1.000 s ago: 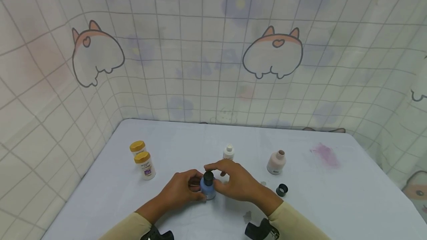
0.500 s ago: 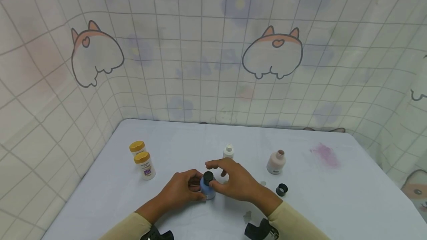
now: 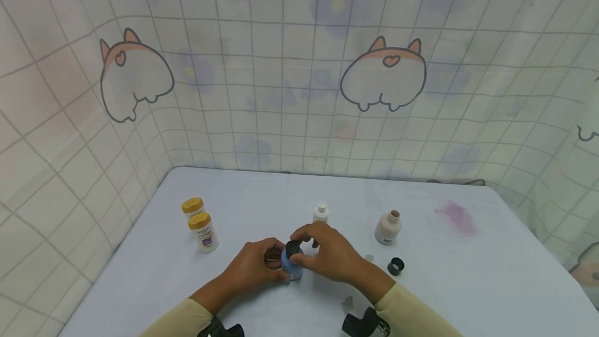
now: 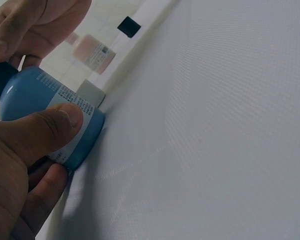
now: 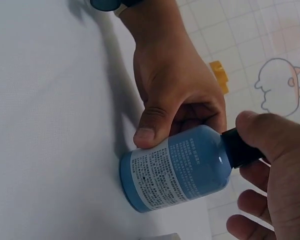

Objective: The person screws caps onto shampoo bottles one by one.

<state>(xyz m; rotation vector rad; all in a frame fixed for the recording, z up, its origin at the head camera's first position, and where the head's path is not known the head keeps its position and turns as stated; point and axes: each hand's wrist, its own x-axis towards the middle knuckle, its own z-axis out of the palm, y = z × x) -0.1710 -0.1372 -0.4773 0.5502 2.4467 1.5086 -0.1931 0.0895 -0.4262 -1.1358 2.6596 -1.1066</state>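
Observation:
A blue bottle [image 5: 200, 162] with a printed label stands on the white-covered table, roughly in the middle of the near part in the head view. My left hand [image 3: 255, 267] grips its body, the thumb lying across the label in the left wrist view. On top of the bottle sits a black cap [image 5: 238, 149]. The thumb and forefinger of my right hand [image 3: 333, 255] pinch this cap, while the other fingers hang off to the side. In the head view, the hands cover parts of the bottle's sides.
Right of the hands are an uncapped pale pink bottle [image 3: 387, 230] and a loose black cap [image 3: 395, 266]. A small white bottle [image 3: 320, 212] stands just behind my right hand. Two white jars with yellow lids [image 3: 199, 220] stand on the left. A pink stain [image 3: 457, 217] marks the cloth.
Half a second ago my right forefinger was lifted off the cap; now it is back against it. The right thumb has shifted across the cap. My left hand and the bottle stay in place.

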